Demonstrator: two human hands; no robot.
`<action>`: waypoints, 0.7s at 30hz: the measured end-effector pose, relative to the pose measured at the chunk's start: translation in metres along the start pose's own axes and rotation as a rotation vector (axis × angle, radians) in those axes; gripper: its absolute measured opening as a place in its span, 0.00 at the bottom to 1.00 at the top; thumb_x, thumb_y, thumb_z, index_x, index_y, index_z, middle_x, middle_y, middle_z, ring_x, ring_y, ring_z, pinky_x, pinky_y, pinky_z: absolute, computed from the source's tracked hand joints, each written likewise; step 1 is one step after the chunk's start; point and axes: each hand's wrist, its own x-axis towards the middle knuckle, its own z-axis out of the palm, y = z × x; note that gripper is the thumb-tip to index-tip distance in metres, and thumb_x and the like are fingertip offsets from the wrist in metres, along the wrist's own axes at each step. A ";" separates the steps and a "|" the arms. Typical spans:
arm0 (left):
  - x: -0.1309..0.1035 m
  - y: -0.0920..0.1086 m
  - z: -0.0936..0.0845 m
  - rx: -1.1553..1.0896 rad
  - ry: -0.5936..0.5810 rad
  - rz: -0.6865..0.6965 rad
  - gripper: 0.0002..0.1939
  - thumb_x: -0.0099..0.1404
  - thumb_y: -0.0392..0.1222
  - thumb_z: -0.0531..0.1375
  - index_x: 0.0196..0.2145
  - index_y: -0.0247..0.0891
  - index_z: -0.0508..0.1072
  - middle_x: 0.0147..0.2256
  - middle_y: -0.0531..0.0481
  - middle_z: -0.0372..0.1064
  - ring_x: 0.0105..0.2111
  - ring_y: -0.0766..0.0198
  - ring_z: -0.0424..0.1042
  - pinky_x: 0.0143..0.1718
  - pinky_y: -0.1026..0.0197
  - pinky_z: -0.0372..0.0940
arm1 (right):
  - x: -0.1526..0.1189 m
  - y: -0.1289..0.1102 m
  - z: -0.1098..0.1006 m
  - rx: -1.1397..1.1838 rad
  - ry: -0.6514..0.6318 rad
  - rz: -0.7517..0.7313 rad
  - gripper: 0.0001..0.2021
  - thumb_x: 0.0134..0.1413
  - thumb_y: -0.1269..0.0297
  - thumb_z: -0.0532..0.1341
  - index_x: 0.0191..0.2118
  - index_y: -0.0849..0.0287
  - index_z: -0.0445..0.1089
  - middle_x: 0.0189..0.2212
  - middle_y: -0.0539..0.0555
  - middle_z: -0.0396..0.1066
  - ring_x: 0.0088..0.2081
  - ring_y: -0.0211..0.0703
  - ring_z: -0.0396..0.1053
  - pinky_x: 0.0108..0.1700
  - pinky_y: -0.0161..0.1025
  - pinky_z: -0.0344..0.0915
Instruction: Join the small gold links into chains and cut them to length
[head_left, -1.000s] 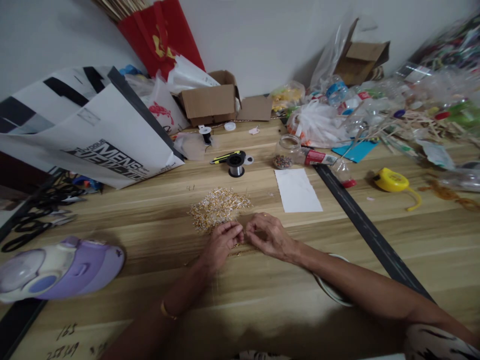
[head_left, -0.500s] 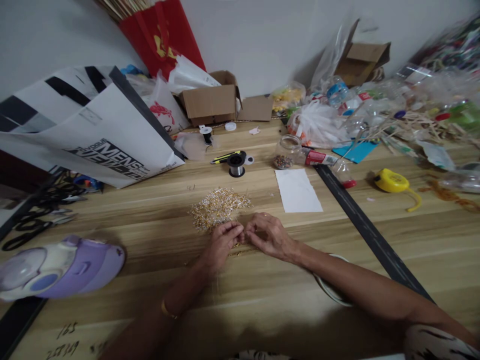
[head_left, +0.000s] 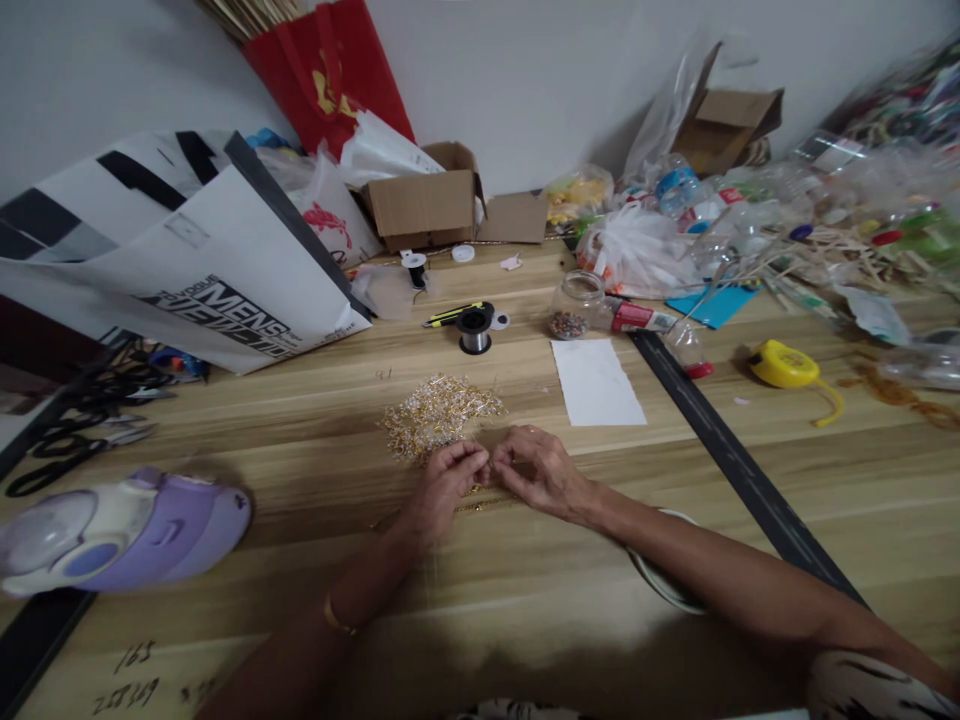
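Note:
My left hand (head_left: pixel 452 475) and my right hand (head_left: pixel 541 470) meet at the fingertips just in front of a heap of gold and clear beads (head_left: pixel 435 412). Thumb and finger are pinched together on each hand; whatever lies between them is too small to make out. A thin gold chain (head_left: pixel 480 506) rests on the wooden table (head_left: pixel 510 620) right below the fingers. Beyond the heap stands a spool of silvery wire (head_left: pixel 475 332). A torn white sheet of paper (head_left: pixel 598 382) lies to the right of the heap.
A bead jar (head_left: pixel 576 305), a yellow tape measure (head_left: pixel 784 363) and many plastic bottles are at the right. Paper bags and a cardboard box (head_left: pixel 424 205) stand at the back left. Scissors (head_left: pixel 67 450) and a purple and white appliance (head_left: pixel 165 535) lie at the left.

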 end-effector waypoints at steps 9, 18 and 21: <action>0.000 -0.002 -0.002 0.062 0.013 0.000 0.11 0.52 0.44 0.65 0.26 0.33 0.71 0.23 0.53 0.65 0.24 0.70 0.62 0.27 0.67 0.56 | 0.001 -0.001 0.000 0.002 0.002 0.002 0.05 0.55 0.71 0.56 0.29 0.58 0.63 0.25 0.51 0.67 0.28 0.39 0.63 0.32 0.36 0.59; 0.001 -0.002 -0.003 0.087 0.023 0.012 0.11 0.52 0.44 0.65 0.26 0.33 0.71 0.22 0.53 0.65 0.23 0.70 0.62 0.26 0.66 0.55 | 0.000 0.001 0.001 0.003 0.008 0.011 0.04 0.55 0.72 0.56 0.29 0.58 0.63 0.25 0.51 0.67 0.28 0.39 0.63 0.32 0.36 0.59; 0.001 -0.002 -0.004 0.092 0.022 0.018 0.11 0.53 0.44 0.65 0.25 0.33 0.71 0.22 0.53 0.65 0.23 0.70 0.62 0.27 0.66 0.55 | 0.000 0.001 0.000 0.000 0.010 0.018 0.04 0.55 0.72 0.56 0.30 0.59 0.63 0.25 0.51 0.67 0.28 0.39 0.63 0.32 0.36 0.59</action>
